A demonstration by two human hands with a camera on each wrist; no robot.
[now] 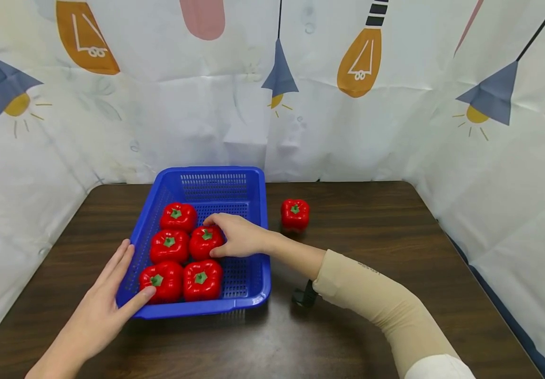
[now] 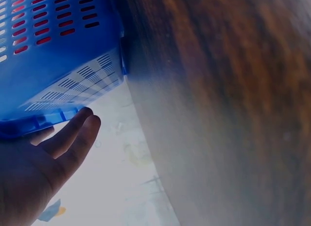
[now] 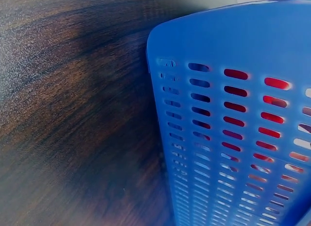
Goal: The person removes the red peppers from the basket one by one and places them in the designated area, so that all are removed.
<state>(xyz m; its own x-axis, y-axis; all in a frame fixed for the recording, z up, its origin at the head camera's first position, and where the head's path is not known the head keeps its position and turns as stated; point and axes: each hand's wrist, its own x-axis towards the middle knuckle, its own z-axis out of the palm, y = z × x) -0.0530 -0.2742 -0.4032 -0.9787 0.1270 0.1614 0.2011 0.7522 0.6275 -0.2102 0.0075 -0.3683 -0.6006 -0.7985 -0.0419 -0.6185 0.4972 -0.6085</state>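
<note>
In the head view a blue plastic basket (image 1: 266,263) holds several red bell peppers, set in two columns on its left side. My right hand (image 1: 240,235) reaches over the basket's right wall and grips the middle pepper (image 1: 202,243) of the right column, thumb at its near side and fingers over its far side. My left hand (image 1: 104,305) rests at the basket's left front corner, fingers straight along the outer rim and thumb over the edge. The left wrist view shows those fingers (image 2: 80,138) against the rim from below. The right hand is hidden in its own wrist view.
Another red bell pepper (image 1: 295,215) stands on the dark wooden table (image 1: 357,221), right of the basket. A small black object (image 1: 304,296) shows under the right forearm. A white curtain printed with lamps (image 1: 263,131) hangs behind and beside the table.
</note>
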